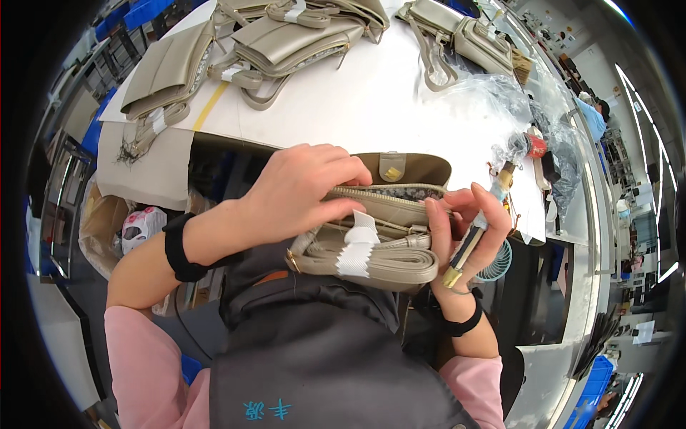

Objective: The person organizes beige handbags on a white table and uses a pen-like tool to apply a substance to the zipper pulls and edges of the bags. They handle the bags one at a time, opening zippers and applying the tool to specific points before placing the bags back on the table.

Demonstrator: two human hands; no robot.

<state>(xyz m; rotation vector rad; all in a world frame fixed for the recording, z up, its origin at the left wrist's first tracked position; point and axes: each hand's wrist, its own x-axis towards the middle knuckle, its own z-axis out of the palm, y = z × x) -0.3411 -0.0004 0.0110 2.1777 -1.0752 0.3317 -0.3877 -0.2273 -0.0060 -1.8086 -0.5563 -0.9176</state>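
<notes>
Both hands, left hand (300,189) and right hand (468,229), hold one handbag (386,222).

A small beige handbag (386,214) with a zipped top and a gold clasp on its flap, its strap (364,257) folded and wrapped in white paper, is held just off the white table's near edge, beside a slim black-and-gold tool (468,243).

beige handbags (286,36), white table (371,107), plastic wrap (493,93)
</notes>
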